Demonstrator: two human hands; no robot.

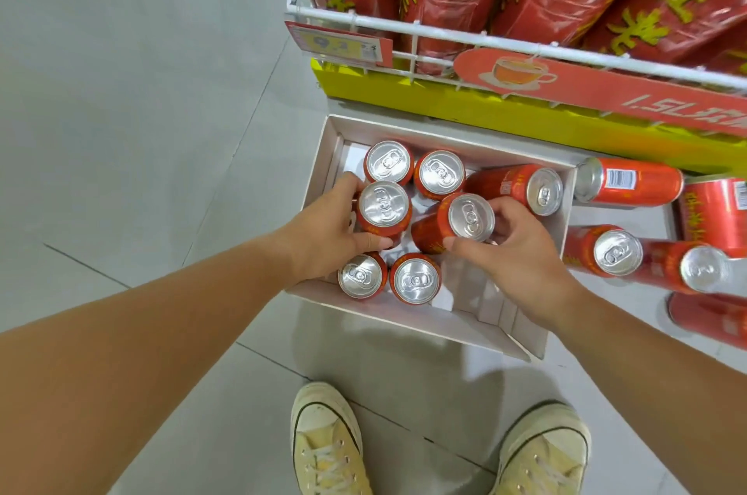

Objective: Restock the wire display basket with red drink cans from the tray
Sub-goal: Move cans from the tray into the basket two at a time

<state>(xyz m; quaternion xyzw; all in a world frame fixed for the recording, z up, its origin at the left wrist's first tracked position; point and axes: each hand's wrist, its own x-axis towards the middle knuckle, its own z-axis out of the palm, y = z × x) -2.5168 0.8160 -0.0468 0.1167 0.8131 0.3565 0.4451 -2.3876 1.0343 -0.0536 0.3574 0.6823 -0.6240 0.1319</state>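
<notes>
A white cardboard tray (pixel 408 319) lies on the floor and holds several red drink cans with silver tops. My left hand (pixel 323 236) is wrapped around an upright can (pixel 384 205) at the tray's left side. My right hand (pixel 513 256) grips a tilted can (pixel 469 217) in the tray's middle. Another can (pixel 513 185) lies on its side at the tray's far right. Two cans (pixel 388 161) stand at the back and two (pixel 414 278) at the front. Above the tray is the white wire display basket (pixel 444 36), which holds large red bottles.
Several more red cans (pixel 630 181) lie and stand on a white surface right of the tray. A yellow base (pixel 404 94) and a red sign (pixel 606 90) sit under the basket's front. A price tag (pixel 337 44) hangs at its left corner. My two pale shoes (pixel 327 442) stand on the grey tile floor.
</notes>
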